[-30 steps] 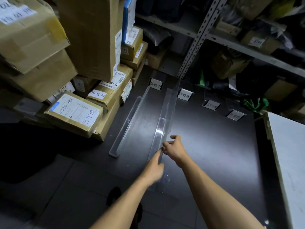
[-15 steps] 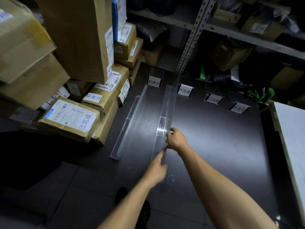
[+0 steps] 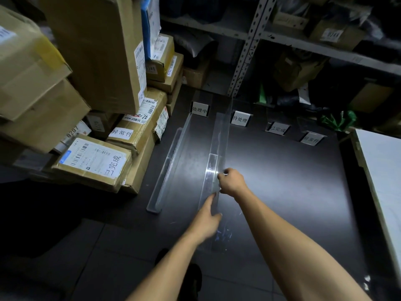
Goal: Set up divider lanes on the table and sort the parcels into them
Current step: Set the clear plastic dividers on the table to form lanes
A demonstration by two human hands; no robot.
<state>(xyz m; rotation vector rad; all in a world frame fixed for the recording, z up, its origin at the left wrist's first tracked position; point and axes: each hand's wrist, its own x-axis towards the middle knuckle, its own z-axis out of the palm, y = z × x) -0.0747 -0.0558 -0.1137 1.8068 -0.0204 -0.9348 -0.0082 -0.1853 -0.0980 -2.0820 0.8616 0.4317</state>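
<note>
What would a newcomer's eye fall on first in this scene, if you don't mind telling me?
Most likely the two bare hands, left hand and right hand, meeting on a clear divider strip that runs down the middle of the dark table. Next, the leaning stack of cardboard parcels crowding the table's left edge, and the row of small white label signs along its far edge.

I see two bare forearms, no sleeves, and nothing worn on the left hand (image 3: 206, 220) or right hand (image 3: 232, 181).
</note>
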